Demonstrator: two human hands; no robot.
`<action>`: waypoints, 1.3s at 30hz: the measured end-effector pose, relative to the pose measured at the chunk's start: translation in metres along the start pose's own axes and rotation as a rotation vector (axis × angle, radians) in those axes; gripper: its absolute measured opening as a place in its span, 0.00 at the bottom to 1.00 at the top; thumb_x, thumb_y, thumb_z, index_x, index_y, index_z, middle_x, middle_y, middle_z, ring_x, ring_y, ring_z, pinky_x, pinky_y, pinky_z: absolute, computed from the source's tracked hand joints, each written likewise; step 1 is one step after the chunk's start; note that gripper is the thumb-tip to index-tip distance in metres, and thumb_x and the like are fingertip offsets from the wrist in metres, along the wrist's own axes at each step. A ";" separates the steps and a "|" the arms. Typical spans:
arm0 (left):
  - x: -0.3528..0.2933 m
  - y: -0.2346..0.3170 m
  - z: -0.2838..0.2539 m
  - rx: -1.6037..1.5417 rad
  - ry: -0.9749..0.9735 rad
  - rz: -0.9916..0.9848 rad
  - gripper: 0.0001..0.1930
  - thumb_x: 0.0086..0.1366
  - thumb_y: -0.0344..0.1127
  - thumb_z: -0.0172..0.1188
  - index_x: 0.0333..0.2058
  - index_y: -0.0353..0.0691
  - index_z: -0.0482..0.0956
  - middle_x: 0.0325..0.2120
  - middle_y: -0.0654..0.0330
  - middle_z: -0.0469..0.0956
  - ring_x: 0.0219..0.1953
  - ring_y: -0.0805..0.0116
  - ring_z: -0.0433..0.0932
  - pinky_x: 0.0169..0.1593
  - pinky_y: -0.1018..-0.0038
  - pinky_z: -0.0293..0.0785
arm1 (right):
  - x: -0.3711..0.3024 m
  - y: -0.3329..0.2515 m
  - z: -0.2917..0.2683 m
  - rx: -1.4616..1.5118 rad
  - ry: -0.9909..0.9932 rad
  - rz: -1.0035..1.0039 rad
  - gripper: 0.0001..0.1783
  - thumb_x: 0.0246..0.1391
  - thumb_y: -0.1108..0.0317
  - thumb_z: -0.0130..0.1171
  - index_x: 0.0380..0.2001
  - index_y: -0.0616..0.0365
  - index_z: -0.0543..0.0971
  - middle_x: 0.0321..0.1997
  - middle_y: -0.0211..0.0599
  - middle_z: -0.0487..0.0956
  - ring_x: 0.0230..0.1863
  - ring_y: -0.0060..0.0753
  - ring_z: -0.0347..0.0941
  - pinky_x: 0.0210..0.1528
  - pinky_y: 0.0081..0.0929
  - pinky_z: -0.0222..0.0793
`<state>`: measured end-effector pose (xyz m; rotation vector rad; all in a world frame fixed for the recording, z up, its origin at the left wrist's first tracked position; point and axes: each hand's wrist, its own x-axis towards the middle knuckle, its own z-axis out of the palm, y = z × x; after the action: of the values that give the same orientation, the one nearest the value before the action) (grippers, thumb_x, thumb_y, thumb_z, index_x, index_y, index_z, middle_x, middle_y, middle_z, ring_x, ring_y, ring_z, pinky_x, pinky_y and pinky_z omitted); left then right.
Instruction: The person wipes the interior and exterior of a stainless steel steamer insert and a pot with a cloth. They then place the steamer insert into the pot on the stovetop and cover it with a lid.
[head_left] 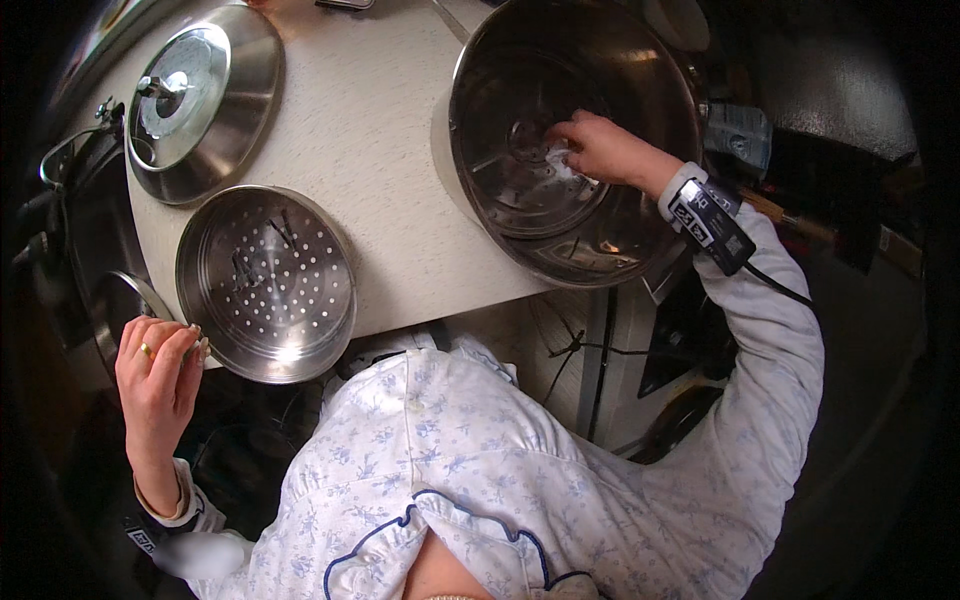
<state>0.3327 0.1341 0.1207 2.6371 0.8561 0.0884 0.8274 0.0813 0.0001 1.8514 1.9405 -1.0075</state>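
A large stainless steel pot [478, 205] stands at the upper right, its inside facing me. My right hand [607, 150] reaches into it, fingers closed on a crumpled white tissue [562, 160] near the pot's bottom. To the left lies a perforated steel steamer basket [340, 285], round and open upward, with dark reflections inside. My left hand [158, 370], with a ring on one finger, is beside the basket's near left rim. Its fingers are curled together, and a small whitish bit shows at the fingertips, too small to name.
A steel lid with a glass centre [205, 110] lies on the pale countertop [390, 150] at the upper left. A faucet [100, 120] and dark sink area are at the far left. Beside the pot stands a pale blue package [740, 138]; a black cable [780, 287] trails from my right wrist.
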 end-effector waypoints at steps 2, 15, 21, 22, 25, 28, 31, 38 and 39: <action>-0.005 -0.002 0.002 -0.018 0.009 -0.008 0.12 0.45 0.20 0.61 0.31 0.33 0.73 0.27 0.56 0.73 0.31 0.57 0.72 0.39 0.64 0.69 | 0.001 -0.002 0.002 0.083 0.008 0.020 0.24 0.42 0.72 0.54 0.48 0.53 0.74 0.38 0.46 0.71 0.42 0.46 0.70 0.46 0.35 0.68; -0.030 -0.009 0.010 -0.044 0.016 -0.079 0.11 0.45 0.20 0.62 0.30 0.33 0.73 0.26 0.56 0.72 0.29 0.58 0.71 0.36 0.67 0.68 | 0.015 -0.004 0.001 0.288 -0.205 0.118 0.19 0.43 0.69 0.54 0.41 0.58 0.78 0.39 0.48 0.78 0.42 0.45 0.75 0.44 0.34 0.69; -0.039 -0.011 0.017 -0.059 0.001 -0.126 0.11 0.45 0.20 0.61 0.30 0.33 0.73 0.26 0.57 0.72 0.31 0.58 0.71 0.36 0.67 0.68 | 0.016 0.005 -0.002 0.282 0.038 0.101 0.18 0.45 0.68 0.53 0.41 0.59 0.78 0.37 0.48 0.79 0.40 0.42 0.75 0.42 0.33 0.70; -0.038 -0.010 0.017 -0.060 0.000 -0.128 0.11 0.45 0.20 0.61 0.30 0.34 0.73 0.26 0.57 0.72 0.31 0.57 0.71 0.36 0.67 0.68 | 0.015 0.005 -0.006 0.303 0.090 0.145 0.17 0.45 0.68 0.53 0.41 0.59 0.78 0.37 0.47 0.79 0.40 0.42 0.75 0.42 0.32 0.70; -0.031 -0.003 0.014 -0.127 -0.001 -0.078 0.13 0.45 0.20 0.61 0.32 0.33 0.73 0.28 0.55 0.73 0.31 0.56 0.72 0.37 0.67 0.68 | 0.004 -0.003 -0.030 0.289 0.191 0.285 0.16 0.47 0.67 0.52 0.38 0.62 0.78 0.34 0.43 0.79 0.38 0.38 0.76 0.40 0.29 0.70; -0.017 0.006 0.000 -0.227 0.034 -0.129 0.14 0.46 0.20 0.61 0.35 0.32 0.73 0.30 0.53 0.74 0.34 0.55 0.72 0.39 0.67 0.68 | -0.034 -0.023 -0.056 0.514 0.333 0.223 0.13 0.49 0.71 0.46 0.38 0.60 0.76 0.34 0.30 0.76 0.34 0.25 0.72 0.37 0.24 0.68; 0.020 0.008 -0.014 -0.363 0.176 -0.097 0.16 0.51 0.20 0.58 0.41 0.32 0.73 0.37 0.53 0.75 0.42 0.60 0.75 0.46 0.71 0.69 | -0.102 -0.040 -0.065 0.913 0.551 0.236 0.09 0.54 0.67 0.46 0.34 0.55 0.75 0.31 0.26 0.72 0.32 0.19 0.67 0.37 0.19 0.63; 0.229 0.002 0.008 -0.477 0.274 0.000 0.21 0.65 0.48 0.52 0.47 0.37 0.73 0.40 0.52 0.77 0.41 0.66 0.76 0.40 0.73 0.75 | -0.208 -0.010 0.005 0.873 0.903 0.726 0.16 0.60 0.54 0.46 0.34 0.56 0.74 0.31 0.29 0.72 0.32 0.22 0.66 0.35 0.21 0.62; 0.254 0.009 0.014 -0.375 0.263 -0.009 0.24 0.64 0.52 0.52 0.44 0.35 0.75 0.32 0.52 0.78 0.33 0.66 0.78 0.35 0.71 0.75 | -0.210 -0.006 0.022 0.904 0.899 0.694 0.19 0.61 0.51 0.46 0.36 0.55 0.74 0.31 0.28 0.72 0.31 0.21 0.64 0.35 0.21 0.60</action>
<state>0.5466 0.2701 0.0978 2.2976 0.8379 0.5492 0.8462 -0.0928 0.1190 3.5921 0.8521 -0.9309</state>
